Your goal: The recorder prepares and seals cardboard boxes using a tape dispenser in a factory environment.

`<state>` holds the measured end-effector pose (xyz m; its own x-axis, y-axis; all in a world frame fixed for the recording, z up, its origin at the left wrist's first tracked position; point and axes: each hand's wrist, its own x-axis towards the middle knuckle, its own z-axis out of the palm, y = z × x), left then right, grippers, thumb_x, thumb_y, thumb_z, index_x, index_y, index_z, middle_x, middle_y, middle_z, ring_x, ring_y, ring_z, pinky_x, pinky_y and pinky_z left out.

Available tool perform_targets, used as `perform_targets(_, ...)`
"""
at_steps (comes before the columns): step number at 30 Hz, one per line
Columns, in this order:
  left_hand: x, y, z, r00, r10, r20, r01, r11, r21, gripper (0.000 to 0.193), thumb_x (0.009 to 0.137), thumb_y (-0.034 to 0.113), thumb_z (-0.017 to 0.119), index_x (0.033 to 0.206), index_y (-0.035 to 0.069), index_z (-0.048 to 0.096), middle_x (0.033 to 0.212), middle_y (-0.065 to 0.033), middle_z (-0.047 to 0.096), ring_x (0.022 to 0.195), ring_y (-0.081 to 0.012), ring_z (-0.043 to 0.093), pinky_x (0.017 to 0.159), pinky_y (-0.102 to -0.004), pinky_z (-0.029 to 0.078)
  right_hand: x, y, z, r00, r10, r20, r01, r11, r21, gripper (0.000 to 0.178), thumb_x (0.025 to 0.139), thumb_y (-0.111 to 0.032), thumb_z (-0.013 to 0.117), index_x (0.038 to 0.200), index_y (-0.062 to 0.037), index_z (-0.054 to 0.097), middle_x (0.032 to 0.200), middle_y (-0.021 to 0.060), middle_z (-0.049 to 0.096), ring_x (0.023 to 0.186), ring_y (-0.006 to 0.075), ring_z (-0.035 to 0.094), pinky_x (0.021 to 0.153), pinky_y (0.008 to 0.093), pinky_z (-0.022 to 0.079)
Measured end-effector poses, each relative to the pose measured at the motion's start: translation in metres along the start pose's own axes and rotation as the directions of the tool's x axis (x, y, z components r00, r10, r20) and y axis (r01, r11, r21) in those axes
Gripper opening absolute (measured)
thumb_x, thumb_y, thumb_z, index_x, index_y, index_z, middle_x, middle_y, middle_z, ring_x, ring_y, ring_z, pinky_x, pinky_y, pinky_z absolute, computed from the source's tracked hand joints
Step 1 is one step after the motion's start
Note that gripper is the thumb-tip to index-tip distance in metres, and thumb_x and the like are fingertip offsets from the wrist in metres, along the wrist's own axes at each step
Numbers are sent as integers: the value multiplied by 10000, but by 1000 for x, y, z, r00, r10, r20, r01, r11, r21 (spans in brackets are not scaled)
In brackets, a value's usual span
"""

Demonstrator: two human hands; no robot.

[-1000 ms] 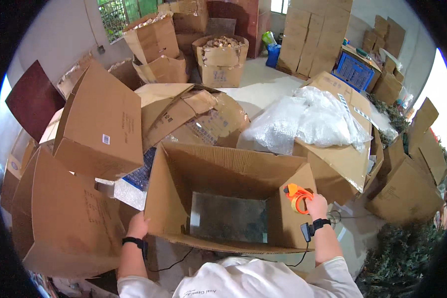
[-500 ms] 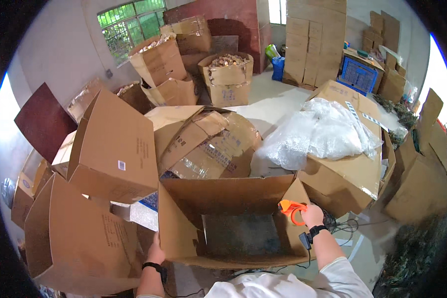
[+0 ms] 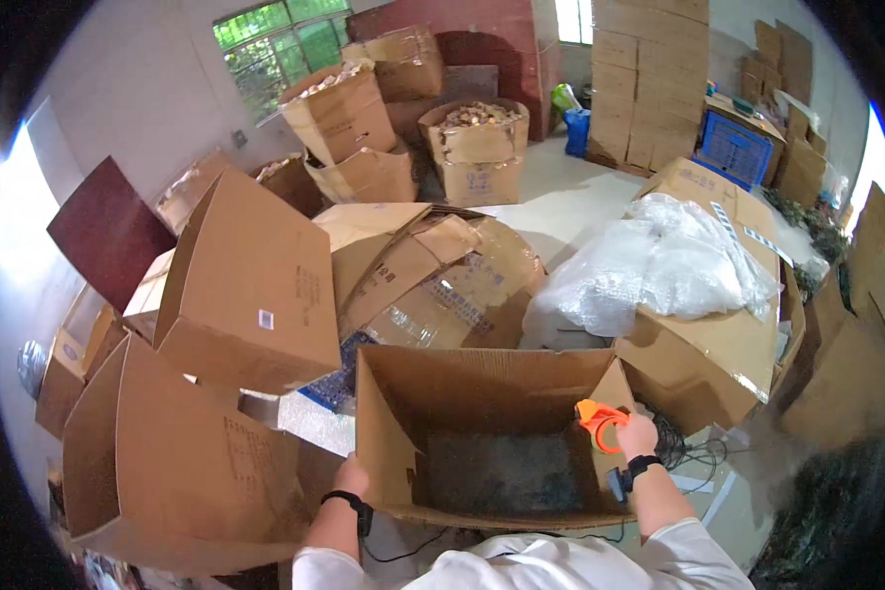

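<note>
An open-topped cardboard box (image 3: 487, 388) stands right in front of me, and its dark inside shows no contents. At its near left corner my left hand (image 3: 352, 479) is closed on the side wall, with the fingertips partly hidden. My right hand (image 3: 638, 434) grips an orange tape dispenser (image 3: 602, 421) at the box's right wall, its front end over the opening. Both wrists wear black bands, and a small dark device (image 3: 619, 483) with a cable hangs by the right one.
Empty-looking big cartons (image 3: 256, 285) crowd the left. Beyond the box lie flattened cardboard (image 3: 442, 290) and clear plastic wrap (image 3: 659, 265) on a large carton. Black cables (image 3: 693, 447) trail on the floor at right. Filled cartons (image 3: 477, 147) stand further back.
The whole view has shifted, so the surroundings sit further right. The box's left side and my left hand have moved a little right and away from me. My right hand keeps the tape dispenser.
</note>
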<state>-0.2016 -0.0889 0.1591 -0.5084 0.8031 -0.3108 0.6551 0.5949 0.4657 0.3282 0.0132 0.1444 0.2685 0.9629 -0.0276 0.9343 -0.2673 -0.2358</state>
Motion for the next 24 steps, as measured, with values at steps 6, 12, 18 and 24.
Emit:
perform_targets(6, -10, 52, 33, 922, -62, 383, -101, 915, 391, 404, 832, 140, 428, 1216, 13, 437, 1173, -258, 507, 1088, -385, 500, 885, -457, 421, -1, -23, 12, 997, 79, 19, -80, 991, 106, 262, 721, -268, 606, 769, -12, 633, 797, 190, 614, 777, 345, 598, 701, 436, 483)
perform_targets(12, 5, 41, 162, 937, -210, 278, -50, 710, 703, 404, 857, 198, 473, 1236, 59, 472, 1260, -182, 481, 1125, -312, 508, 906, -453, 415, 0, -33, 10, 990, 104, 100, -115, 987, 111, 237, 730, -240, 603, 785, -12, 642, 803, 196, 625, 789, 338, 611, 703, 414, 497)
perform_targets(18, -6, 85, 158, 856, -309, 414, -202, 536, 820, 431, 845, 283, 518, 1241, 115, 485, 1267, -36, 495, 1093, -207, 523, 740, -371, 451, -4, -31, 18, 998, 55, -25, -55, 998, -10, 198, 740, -239, 619, 751, -42, 642, 822, 151, 591, 740, 306, 603, 641, 397, 502)
perform_targets(24, 57, -131, 236, 959, -82, 271, -228, 347, 910, 457, 851, 324, 478, 1212, 45, 506, 1239, -126, 512, 1105, -266, 517, 823, -389, 446, -27, -98, 34, 934, -283, 217, 278, 959, 53, 223, 753, -259, 552, 724, -63, 654, 713, 137, 629, 688, 330, 602, 654, 420, 480)
